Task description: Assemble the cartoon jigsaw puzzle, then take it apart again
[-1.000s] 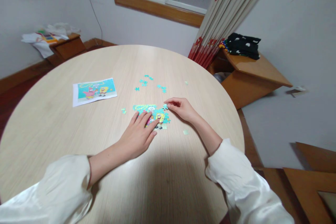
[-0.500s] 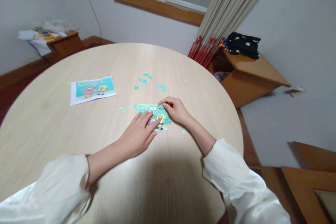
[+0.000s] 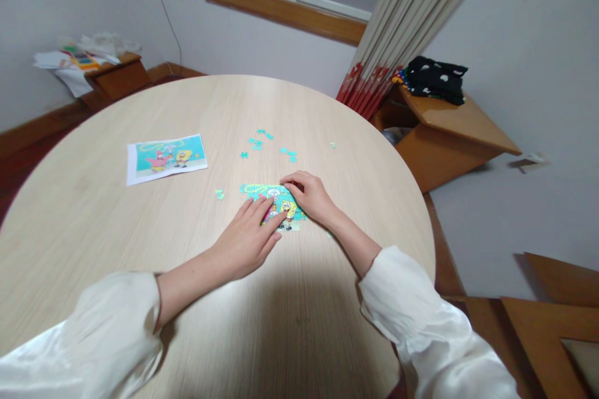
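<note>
A small, partly assembled cartoon jigsaw puzzle [image 3: 262, 191] lies on the round wooden table [image 3: 140, 224]. My left hand [image 3: 246, 240] rests flat with fingers stretched out, fingertips on the puzzle's lower left part. My right hand [image 3: 311, 195] lies over the puzzle's right edge, fingers curled and pressing down at the top right; a piece under them is hidden. Loose turquoise pieces [image 3: 256, 143] and more loose pieces [image 3: 290, 154] are scattered just beyond the puzzle, and one single piece [image 3: 219, 194] lies to its left.
A printed reference picture [image 3: 166, 158] lies on the table at the left. A low wooden stand with dark clothing [image 3: 435, 80] is at the right, beside a curtain [image 3: 402, 25]. Another small stand with papers [image 3: 88, 65] is at the far left.
My right hand, which pinched a turquoise piece just right of the puzzle, has moved left and down onto the puzzle's top right edge. My left hand has stayed put.
</note>
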`<state>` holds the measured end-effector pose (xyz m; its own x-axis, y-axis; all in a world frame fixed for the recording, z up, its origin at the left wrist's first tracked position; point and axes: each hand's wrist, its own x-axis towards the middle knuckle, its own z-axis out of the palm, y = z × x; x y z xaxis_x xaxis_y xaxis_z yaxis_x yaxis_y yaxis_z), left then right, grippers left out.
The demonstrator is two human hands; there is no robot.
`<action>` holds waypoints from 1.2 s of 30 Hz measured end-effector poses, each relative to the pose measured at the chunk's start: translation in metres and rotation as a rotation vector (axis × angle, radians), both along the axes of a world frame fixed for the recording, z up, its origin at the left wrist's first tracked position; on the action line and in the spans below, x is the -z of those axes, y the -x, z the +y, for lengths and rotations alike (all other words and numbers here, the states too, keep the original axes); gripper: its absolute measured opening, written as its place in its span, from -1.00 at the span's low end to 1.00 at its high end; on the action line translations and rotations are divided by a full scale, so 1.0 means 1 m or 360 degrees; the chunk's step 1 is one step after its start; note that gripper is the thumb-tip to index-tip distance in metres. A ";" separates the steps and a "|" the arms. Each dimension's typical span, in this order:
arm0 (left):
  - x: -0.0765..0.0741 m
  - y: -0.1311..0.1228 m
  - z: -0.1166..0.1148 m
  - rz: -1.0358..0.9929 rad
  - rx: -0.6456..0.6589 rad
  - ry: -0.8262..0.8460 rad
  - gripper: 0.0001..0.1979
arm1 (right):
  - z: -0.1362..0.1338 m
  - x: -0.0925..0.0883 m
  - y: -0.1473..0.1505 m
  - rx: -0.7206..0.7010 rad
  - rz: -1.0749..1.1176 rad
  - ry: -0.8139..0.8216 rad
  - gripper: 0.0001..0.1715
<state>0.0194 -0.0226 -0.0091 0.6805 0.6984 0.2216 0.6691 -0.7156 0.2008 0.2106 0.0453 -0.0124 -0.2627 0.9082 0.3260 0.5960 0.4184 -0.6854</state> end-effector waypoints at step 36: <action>-0.001 0.000 0.000 0.0054 0.0009 -0.0030 -0.59 | -0.002 -0.001 0.000 0.0017 -0.0051 -0.0042 -0.79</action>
<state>0.0190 -0.0224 -0.0085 0.6916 0.6906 0.2115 0.6714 -0.7226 0.1645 0.2104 0.0438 -0.0113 -0.2639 0.9021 0.3413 0.6221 0.4296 -0.6545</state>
